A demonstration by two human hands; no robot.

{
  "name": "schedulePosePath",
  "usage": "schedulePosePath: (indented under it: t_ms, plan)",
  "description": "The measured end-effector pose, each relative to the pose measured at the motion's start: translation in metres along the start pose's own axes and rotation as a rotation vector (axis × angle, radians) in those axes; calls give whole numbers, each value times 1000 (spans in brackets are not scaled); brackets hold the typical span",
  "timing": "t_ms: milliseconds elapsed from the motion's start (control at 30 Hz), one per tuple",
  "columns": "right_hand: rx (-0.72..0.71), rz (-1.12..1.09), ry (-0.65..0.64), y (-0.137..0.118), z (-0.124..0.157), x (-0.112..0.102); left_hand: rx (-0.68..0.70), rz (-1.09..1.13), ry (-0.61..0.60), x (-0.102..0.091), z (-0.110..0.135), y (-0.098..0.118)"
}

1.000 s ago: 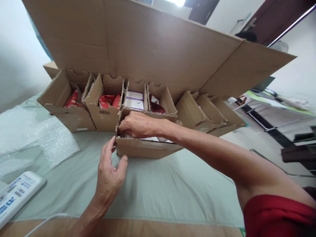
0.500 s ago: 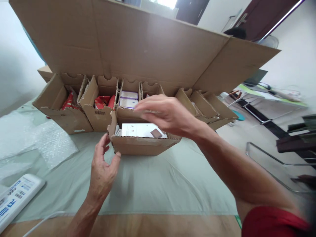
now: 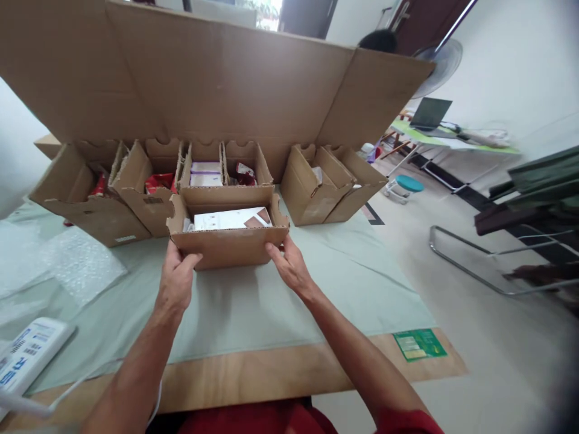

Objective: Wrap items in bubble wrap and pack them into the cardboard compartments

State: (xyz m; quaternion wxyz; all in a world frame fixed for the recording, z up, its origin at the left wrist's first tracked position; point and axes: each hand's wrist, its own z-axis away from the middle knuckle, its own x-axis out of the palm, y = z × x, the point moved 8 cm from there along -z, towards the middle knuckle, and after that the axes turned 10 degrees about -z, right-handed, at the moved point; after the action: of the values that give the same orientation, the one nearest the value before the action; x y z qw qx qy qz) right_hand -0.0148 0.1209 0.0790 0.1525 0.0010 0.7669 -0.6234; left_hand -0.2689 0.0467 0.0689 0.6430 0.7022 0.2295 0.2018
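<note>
Between my two hands is a long open cardboard bin (image 3: 230, 248), lying crosswise in front of the row of bins. My left hand (image 3: 177, 277) grips its left end, thumb on the front wall. On the right end, my right hand (image 3: 290, 264) holds the corner in the same way. Inside the bin lies a white box (image 3: 226, 219) with a brown pattern at one end. Just behind stand a bin with white and purple boxes (image 3: 205, 173) and a bin with a dark red packet (image 3: 245, 173).
More cardboard bins (image 3: 316, 193) stand to the right, others with red packets (image 3: 159, 182) to the left. A tall cardboard panel (image 3: 235, 78) rises behind them. Bubble wrap (image 3: 84, 262) and a white power strip (image 3: 34, 352) lie at left. A green packet (image 3: 420, 345) is at the table edge.
My right hand has come down from above the bin to its right end. My left hand has closed on the left end. The view has shifted right.
</note>
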Motion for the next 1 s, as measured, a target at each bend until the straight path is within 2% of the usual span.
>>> schedulePosePath:
  t_ms: [100,167,267,333,400,467,533,600,700,767,833,933,1000]
  plan:
    - [-28,30,88,-15,34,-18,-10,-33,-40,-3,28,3]
    - [-67,37,106,-30,50,-20,-1,-42,-64,-15,39,9]
    - [-161,45,43,-60,45,0,50,-54,9,-46,30,30]
    - [-219,50,12,-77,30,12,95,-53,66,-56,14,50]
    - [-231,40,27,-85,22,8,145,-50,81,-50,6,66]
    - [-195,30,88,-82,31,-10,183,-40,50,-31,12,72]
    - [-140,48,181,-71,56,-34,162,-41,-55,-8,29,64]
    - [-103,77,250,-60,82,-49,103,-59,-166,5,49,47]
    - [-112,74,219,-55,92,-40,62,-72,-177,-8,61,32]
    - [-168,56,174,-64,80,-24,100,-69,-104,-25,53,39]
    - [-237,44,169,-78,66,-20,165,-59,-52,-30,41,54]
    - [-261,49,215,-87,67,-35,212,-48,-83,-14,38,69]
    - [-211,67,261,-80,81,-51,189,-65,-148,1,46,65]
